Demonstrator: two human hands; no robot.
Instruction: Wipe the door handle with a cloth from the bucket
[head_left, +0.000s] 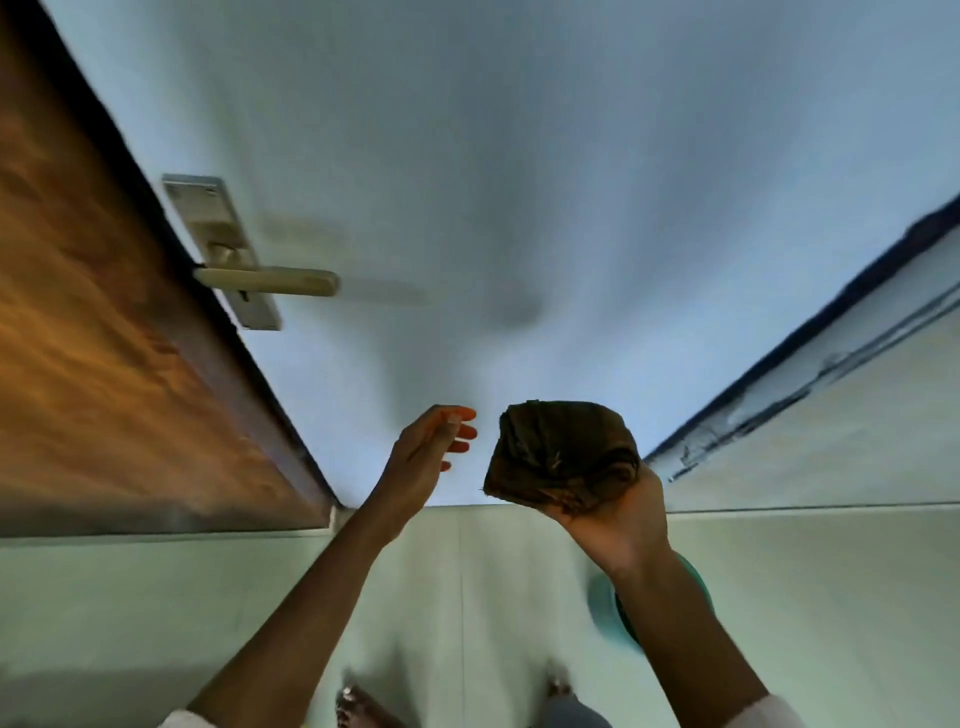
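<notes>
At the bottom edge of the frame, closest to us, we see two feet (363, 709) on the pale tiled floor (467, 597), blurred, and the ends of two light sleeves in the lower corners. From there both bare forearms go up toward the middle of the frame.

Our right hand (618, 514) is in the lower right of center. Its palm faces up and its fingers are curled around a dark brown cloth (563, 457), which is folded into a thick bundle and sits on top of the palm. The cloth is held in the air, well apart from the door handle.

Our left hand (426, 457) is just beside the cloth, on its left, not touching it. This hand holds nothing; the fingers are loosely spread and a little bent, the tips pointing toward the cloth.

Under the right wrist, a piece of a green round thing, the bucket (605, 608), shows on the floor. The forearm covers most of it, so we cannot tell what is inside.

The door handle (270, 281) is in the upper left of the frame. It is a pale metal lever on a long metal plate (218, 244), fixed on the light blue door (519, 156) near its edge. The lever points to the right. Left of it is a brown wooden surface (78, 338). No hand touches the handle.
</notes>
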